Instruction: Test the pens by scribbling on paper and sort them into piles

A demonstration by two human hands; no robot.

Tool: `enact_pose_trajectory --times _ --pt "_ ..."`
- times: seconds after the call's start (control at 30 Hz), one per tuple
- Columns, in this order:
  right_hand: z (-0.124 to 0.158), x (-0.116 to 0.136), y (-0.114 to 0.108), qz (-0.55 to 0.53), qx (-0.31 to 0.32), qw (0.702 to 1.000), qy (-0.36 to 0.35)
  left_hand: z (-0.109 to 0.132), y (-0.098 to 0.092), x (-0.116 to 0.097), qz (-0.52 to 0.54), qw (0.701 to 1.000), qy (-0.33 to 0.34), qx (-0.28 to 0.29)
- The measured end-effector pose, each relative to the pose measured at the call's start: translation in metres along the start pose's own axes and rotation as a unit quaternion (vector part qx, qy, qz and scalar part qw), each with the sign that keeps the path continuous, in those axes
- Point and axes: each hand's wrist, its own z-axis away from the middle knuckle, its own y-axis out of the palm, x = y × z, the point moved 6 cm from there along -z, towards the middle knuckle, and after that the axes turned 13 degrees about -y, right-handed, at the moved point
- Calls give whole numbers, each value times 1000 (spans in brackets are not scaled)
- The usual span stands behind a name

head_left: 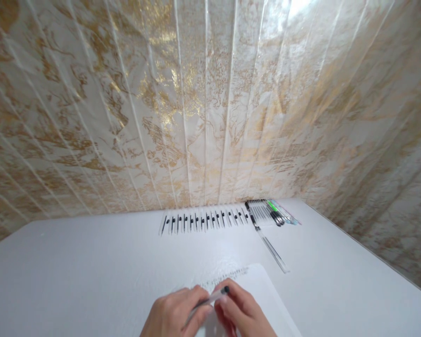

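Observation:
A clear-barrelled pen [215,296] with a black end lies slanted between my two hands, over a sheet of paper. My left hand [177,311] is closed, its thumb and fingers wrapped round the lower left part of the pen. Close beside it, my right hand [243,309] has curled fingers at the pen's black end and looks pinched on it. Below them, the white paper [272,304] carries a line of small dark marks [228,277] near its top edge. Its left part is hidden by my hands.
Along the back of the white table [91,262] lies a row of several clear tubes with dark pen parts [203,221]. To their right is a group of pens [261,213], some with green, blue and pink. A clear pen [273,252] lies slanted towards me. A gold-patterned covering [196,117] hangs behind.

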Motion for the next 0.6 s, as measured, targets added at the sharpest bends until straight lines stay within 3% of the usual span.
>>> enact_pose_trajectory --times 0.2,0.3,0.4,0.47,0.53,0.6 --pt "-2 -4 13 -1 67 998 22 1 2 -10 -130 987 76 -61" --pt "-4 4 19 -24 90 996 6 2 4 -13 -142 982 95 -79" --pt "-3 8 27 -62 123 990 -5 0 8 -9 -134 987 74 -42" --pt "0 4 25 -74 139 987 24 -1 9 -6 -116 992 46 -5" --pt "3 -1 12 -61 118 989 63 -3 10 -1 -85 996 13 21" --pt "3 3 -14 -43 57 994 77 -3 14 3 -50 998 7 35"
